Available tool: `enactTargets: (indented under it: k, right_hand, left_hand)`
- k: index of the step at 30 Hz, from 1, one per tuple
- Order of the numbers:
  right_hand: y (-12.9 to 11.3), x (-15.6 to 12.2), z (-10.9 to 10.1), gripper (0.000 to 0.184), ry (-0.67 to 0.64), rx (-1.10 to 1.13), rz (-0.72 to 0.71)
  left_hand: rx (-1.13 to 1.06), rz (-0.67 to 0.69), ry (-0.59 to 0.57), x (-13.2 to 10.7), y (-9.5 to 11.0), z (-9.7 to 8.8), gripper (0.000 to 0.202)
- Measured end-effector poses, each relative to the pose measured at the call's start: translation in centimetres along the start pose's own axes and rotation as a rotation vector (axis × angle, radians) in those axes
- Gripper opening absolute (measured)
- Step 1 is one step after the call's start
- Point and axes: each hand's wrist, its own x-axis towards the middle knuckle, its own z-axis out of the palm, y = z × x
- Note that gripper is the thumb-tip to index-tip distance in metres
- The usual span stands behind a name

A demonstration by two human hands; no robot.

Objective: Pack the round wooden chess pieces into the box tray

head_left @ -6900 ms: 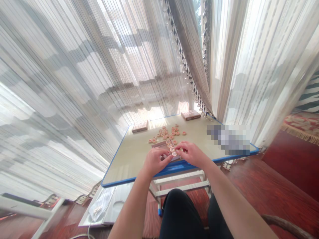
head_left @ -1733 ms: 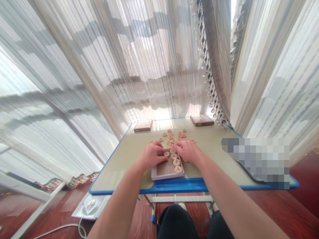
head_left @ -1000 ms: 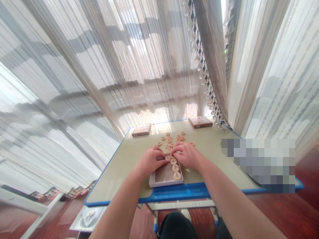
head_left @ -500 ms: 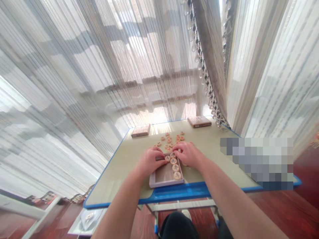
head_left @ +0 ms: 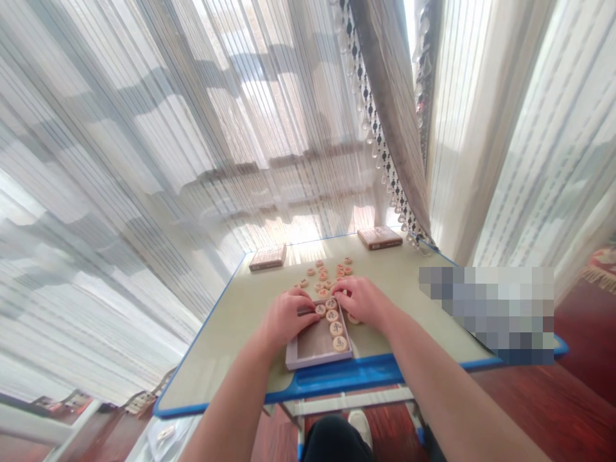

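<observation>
A flat box (head_left: pixel 312 350) sits at the worktop's (head_left: pixel 231 346) near edge, with round pieces (head_left: pixel 335 329) lined along its right side. The left hand (head_left: pixel 283 316) and right hand (head_left: pixel 363 301) meet at its far end. I cannot tell if either grip pinches. Some loose pieces (head_left: pixel 327 274) lie beyond.

Sheer curtains (head_left: pixel 202 128) backlit by window; blue-edged table (head_left: pixel 231 391); dark red floor (head_left: pixel 568 398).

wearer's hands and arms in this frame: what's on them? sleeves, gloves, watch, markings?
Nothing worn. The left hand and right hand have no gloves. The left forearm and right forearm are uncovered as far as the frame shows, with no sleeve edge in view. No watch or band at either wrist. Rings or small marks are too small to tell. Dark trousers show at the bottom edge.
</observation>
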Motion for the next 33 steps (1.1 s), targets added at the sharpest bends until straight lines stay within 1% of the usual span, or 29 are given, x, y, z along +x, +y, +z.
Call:
enactTargets:
  k: [2,4,8,10,11,13,15,18,20,22,24,27,29,31,33]
  right_hand:
    - [0.2,0.1,0.0,0.026,0.008,0.002,0.02]
    - [0.4,0.1,-0.1,0.026,0.051,-0.013,0.076]
    - [0.9,0.1,-0.7,0.028,0.154,-0.099,0.31]
    - [1.1,-0.1,-1.0,0.028,0.145,-0.137,0.421]
    - [1.1,-0.1,-1.1,0.028,0.126,-0.152,0.458]
    - [1.3,-0.2,-1.1,0.027,0.086,-0.181,0.491]
    - [1.5,-0.2,-0.9,0.026,0.066,-0.202,0.486]
    - [1.6,-0.2,-0.6,0.024,0.072,-0.198,0.452]
    - [1.6,-0.2,-0.6,0.022,0.067,-0.166,0.441]
    - [1.5,-0.3,-0.8,0.019,0.034,-0.103,0.437]
    - [1.4,-0.6,-1.1,0.018,-0.038,-0.023,0.414]
    - [1.7,-1.0,-1.3,0.026,-0.122,0.069,0.366]
    - [2.0,-1.0,-1.2,0.03,-0.127,0.092,0.344]
    - [2.1,-0.9,-1.0,0.03,-0.121,0.086,0.321]
    - [1.8,-0.7,-0.8,0.029,-0.116,0.068,0.289]
  left_hand:
    - [-0.019,-0.011,0.025,0.0,0.0,-0.1,0.017]
    - [-0.037,-0.032,0.083,-0.1,0.1,-0.2,0.02]
    - [0.013,-0.115,0.275,0.0,0.1,-0.6,0.023]
    - [0.068,-0.159,0.335,0.1,-0.2,-0.8,0.023]
    - [0.091,-0.177,0.346,0.2,-0.4,-0.8,0.023]
    - [0.128,-0.211,0.347,0.2,-0.9,-0.6,0.024]
    - [0.144,-0.251,0.35,0.3,-1.6,-0.4,0.023]
    - [0.117,-0.332,0.343,0.5,-2.5,0.1,0.023]
    - [0.085,-0.375,0.325,0.6,-2.8,0.4,0.024]
    - [0.07,-0.403,0.315,0.7,-3.1,0.4,0.024]
    - [0.091,-0.403,0.343,0.7,-3.2,0.3,0.025]
    - [0.158,-0.355,0.397,0.7,-3.4,0.3,0.03]
    - [0.17,-0.341,0.376,0.7,-3.4,0.4,0.032]
    - [0.159,-0.356,0.342,0.8,-3.4,0.5,0.032]
    - [0.158,-0.368,0.341,0.8,-3.3,0.7,0.032]
